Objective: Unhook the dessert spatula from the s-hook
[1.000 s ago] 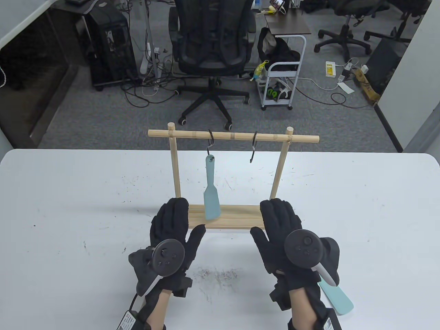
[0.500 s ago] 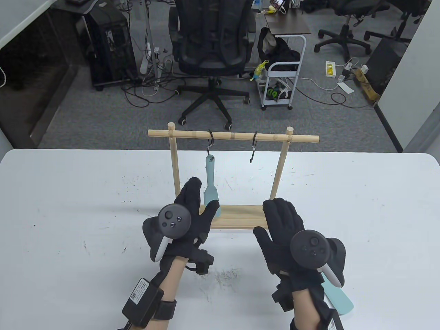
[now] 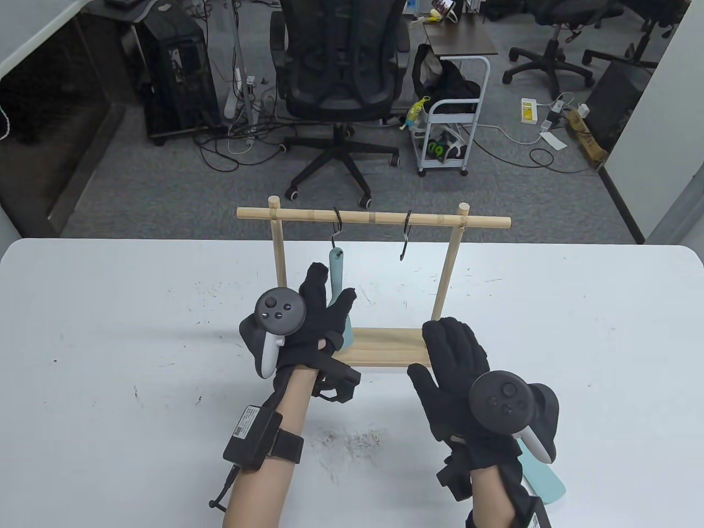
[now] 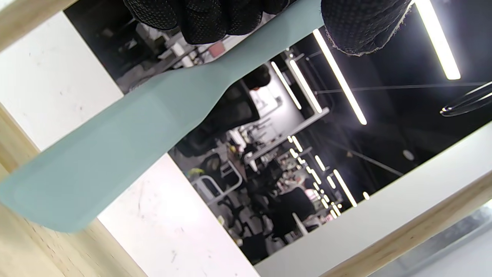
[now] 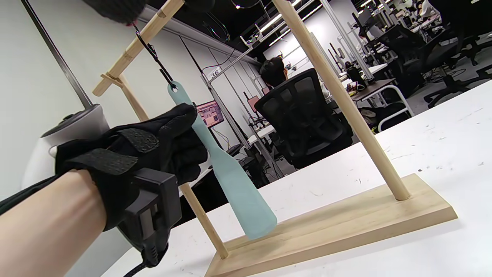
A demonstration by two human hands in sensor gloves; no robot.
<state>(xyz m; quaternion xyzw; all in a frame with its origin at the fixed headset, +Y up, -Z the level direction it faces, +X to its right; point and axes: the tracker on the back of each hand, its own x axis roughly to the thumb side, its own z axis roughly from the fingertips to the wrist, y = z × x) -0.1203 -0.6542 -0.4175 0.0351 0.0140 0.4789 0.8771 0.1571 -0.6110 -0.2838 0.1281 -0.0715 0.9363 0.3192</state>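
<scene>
A teal dessert spatula (image 3: pixel 335 263) hangs by its handle hole from the left black s-hook (image 3: pixel 336 228) on the wooden rack's bar (image 3: pixel 374 218). My left hand (image 3: pixel 331 286) is raised and grips the spatula's handle below the hook, thumb on its right and fingers on its left. The right wrist view shows this grip (image 5: pixel 173 142) on the spatula (image 5: pixel 234 188), with the hook (image 5: pixel 153 57) still through the hole. The left wrist view shows the blade (image 4: pixel 115 146) under my fingers (image 4: pixel 215 19). My right hand (image 3: pixel 434 352) lies flat and open at the base's right end.
A second, empty s-hook (image 3: pixel 406 237) hangs further right on the bar. The rack's wooden base (image 3: pixel 385 346) sits mid-table between two uprights. Another teal spatula (image 3: pixel 545 484) lies on the table under my right wrist. Office chairs and a cart stand beyond the far table edge.
My left hand has lifted off the base's left end, moved up and right, and closed around the hanging spatula's handle. My right hand has stayed almost still.
</scene>
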